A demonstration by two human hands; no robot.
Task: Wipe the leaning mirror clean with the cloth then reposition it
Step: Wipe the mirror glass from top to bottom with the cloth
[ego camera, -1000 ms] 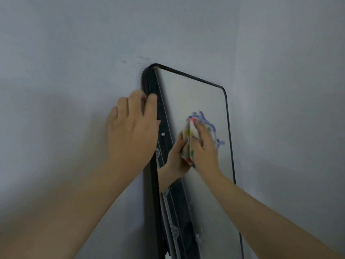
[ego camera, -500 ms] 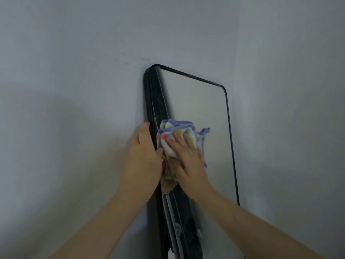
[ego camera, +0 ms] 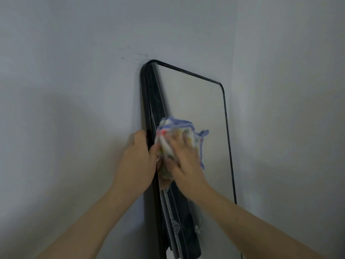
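Note:
A tall mirror (ego camera: 196, 101) with a thin black frame and rounded corners leans in the corner of two pale walls. My left hand (ego camera: 139, 159) grips the mirror's left frame edge at mid height, fingers wrapped behind it. My right hand (ego camera: 183, 157) presses a crumpled white cloth (ego camera: 173, 131) with blue edging and coloured spots flat against the glass, close to the left edge and right beside my left hand. The hand is motion blurred. The mirror's foot is out of view.
The left wall (ego camera: 65, 109) bears faint dark scuff marks (ego camera: 130, 55) just above the mirror's top left corner. The right wall (ego camera: 289, 109) meets it behind the mirror. The glass reflects a dark patterned strip (ego camera: 177, 221) along its left side.
My left hand slid down the frame from near the top to mid height. My right hand carried the cloth from the middle of the glass leftward and down to the left edge.

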